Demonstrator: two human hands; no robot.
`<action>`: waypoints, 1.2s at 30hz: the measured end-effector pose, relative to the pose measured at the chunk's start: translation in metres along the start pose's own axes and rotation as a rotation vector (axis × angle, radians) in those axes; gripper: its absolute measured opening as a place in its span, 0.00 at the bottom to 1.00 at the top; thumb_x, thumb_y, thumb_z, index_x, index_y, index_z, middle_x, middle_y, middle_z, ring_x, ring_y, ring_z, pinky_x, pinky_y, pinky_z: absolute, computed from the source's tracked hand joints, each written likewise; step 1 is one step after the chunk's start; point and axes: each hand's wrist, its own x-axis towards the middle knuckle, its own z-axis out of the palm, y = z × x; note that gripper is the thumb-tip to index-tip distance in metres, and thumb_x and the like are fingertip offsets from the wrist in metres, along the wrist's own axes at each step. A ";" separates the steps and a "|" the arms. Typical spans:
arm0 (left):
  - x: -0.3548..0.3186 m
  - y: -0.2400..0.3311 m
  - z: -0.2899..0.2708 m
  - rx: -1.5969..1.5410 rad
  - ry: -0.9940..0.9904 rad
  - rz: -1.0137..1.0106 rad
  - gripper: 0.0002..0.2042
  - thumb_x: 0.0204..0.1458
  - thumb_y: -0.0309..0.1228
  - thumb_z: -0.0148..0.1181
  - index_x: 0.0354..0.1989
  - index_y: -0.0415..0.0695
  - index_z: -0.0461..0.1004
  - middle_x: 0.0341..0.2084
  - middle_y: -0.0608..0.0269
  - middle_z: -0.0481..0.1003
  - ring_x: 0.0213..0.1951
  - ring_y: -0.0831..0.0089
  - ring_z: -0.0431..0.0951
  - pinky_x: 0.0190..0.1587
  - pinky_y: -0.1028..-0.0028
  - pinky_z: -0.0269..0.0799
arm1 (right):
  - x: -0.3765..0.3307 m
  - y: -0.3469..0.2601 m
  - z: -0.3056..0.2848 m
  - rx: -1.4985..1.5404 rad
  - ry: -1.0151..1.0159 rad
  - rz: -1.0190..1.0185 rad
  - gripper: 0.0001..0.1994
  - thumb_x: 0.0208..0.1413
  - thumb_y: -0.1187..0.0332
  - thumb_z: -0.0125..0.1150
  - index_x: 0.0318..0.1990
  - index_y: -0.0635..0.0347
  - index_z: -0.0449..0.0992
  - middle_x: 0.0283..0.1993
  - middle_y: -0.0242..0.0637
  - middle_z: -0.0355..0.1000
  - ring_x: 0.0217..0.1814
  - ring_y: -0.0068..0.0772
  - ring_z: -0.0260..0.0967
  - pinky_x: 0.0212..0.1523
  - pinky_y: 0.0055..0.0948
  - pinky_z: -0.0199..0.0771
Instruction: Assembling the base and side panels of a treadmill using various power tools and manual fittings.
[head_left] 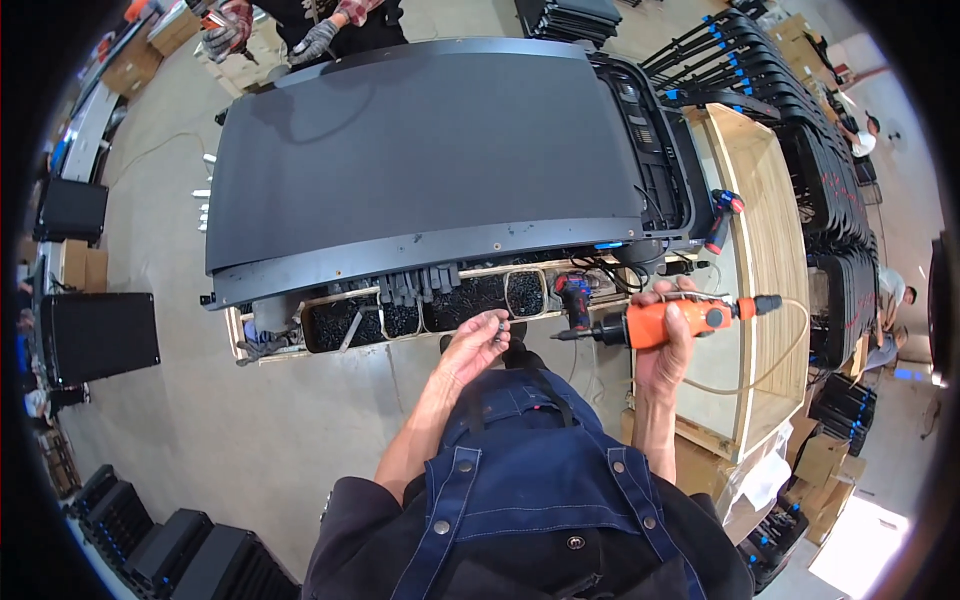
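An orange air screwdriver (665,324) lies level in my right hand (668,350), its dark bit end pointing left and a pale hose trailing from its right end. My left hand (474,347) is raised left of the bit, fingertips pinched on a small dark piece, perhaps a screw. Both hands are on the near side of a large treadmill (420,150) with a dark belt and grey side rails. Below its near rail runs a wooden parts tray (400,338) with compartments of small black fasteners (465,303).
Beside the tray hangs or stands a red-and-blue cordless driver (574,300); another driver (722,218) is by the wooden crate (770,250) at right. Across the treadmill, a gloved co-worker (315,42) holds a tool. Black frames (800,130) are stacked at far right.
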 end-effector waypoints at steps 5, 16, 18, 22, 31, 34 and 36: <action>-0.006 -0.011 0.041 -0.068 -0.041 -0.042 0.11 0.61 0.32 0.61 0.47 0.40 0.74 0.35 0.60 0.77 0.37 0.70 0.79 0.39 0.74 0.81 | 0.005 0.012 0.012 -0.007 -0.011 -0.006 0.23 0.56 0.70 0.66 0.57 0.55 0.66 0.49 0.38 0.71 0.46 0.32 0.71 0.61 0.42 0.68; 0.037 -0.029 0.103 -0.016 0.003 -0.015 0.11 0.60 0.34 0.63 0.44 0.40 0.74 0.33 0.61 0.76 0.32 0.74 0.75 0.35 0.76 0.76 | 0.049 0.000 -0.021 -0.041 0.062 0.005 0.22 0.55 0.72 0.66 0.56 0.54 0.66 0.48 0.38 0.72 0.45 0.31 0.72 0.60 0.43 0.70; 0.047 -0.034 0.114 0.112 0.042 0.057 0.11 0.60 0.34 0.62 0.43 0.40 0.75 0.31 0.62 0.76 0.31 0.75 0.75 0.34 0.77 0.75 | 0.059 -0.003 -0.029 -0.043 0.073 0.000 0.22 0.55 0.72 0.65 0.56 0.54 0.66 0.48 0.38 0.72 0.45 0.31 0.72 0.60 0.44 0.70; 0.070 -0.042 0.144 0.638 0.166 0.253 0.10 0.61 0.34 0.62 0.40 0.40 0.75 0.27 0.65 0.75 0.29 0.78 0.74 0.31 0.78 0.72 | 0.081 -0.010 -0.055 -0.046 0.098 -0.015 0.23 0.54 0.72 0.65 0.57 0.54 0.65 0.47 0.38 0.72 0.45 0.33 0.72 0.59 0.44 0.70; 0.173 -0.074 0.175 -0.159 0.066 -0.236 0.14 0.59 0.37 0.65 0.46 0.41 0.75 0.30 0.66 0.73 0.31 0.79 0.72 0.31 0.81 0.72 | 0.137 -0.052 -0.080 -0.173 -0.061 -0.212 0.24 0.51 0.75 0.67 0.55 0.56 0.65 0.50 0.43 0.72 0.47 0.38 0.75 0.55 0.45 0.74; 0.210 -0.093 0.186 -0.304 0.059 -0.247 0.16 0.58 0.40 0.64 0.47 0.42 0.74 0.27 0.68 0.72 0.28 0.79 0.71 0.28 0.82 0.71 | 0.157 -0.053 -0.078 -0.321 -0.156 -0.278 0.25 0.50 0.78 0.68 0.54 0.57 0.64 0.51 0.45 0.72 0.47 0.38 0.75 0.55 0.43 0.76; 0.224 -0.099 0.187 -0.398 0.102 -0.202 0.18 0.58 0.44 0.63 0.45 0.42 0.73 0.24 0.70 0.70 0.25 0.80 0.69 0.25 0.83 0.70 | 0.165 -0.048 -0.072 -0.404 -0.203 -0.314 0.25 0.47 0.82 0.68 0.53 0.61 0.65 0.50 0.46 0.73 0.47 0.35 0.76 0.53 0.38 0.78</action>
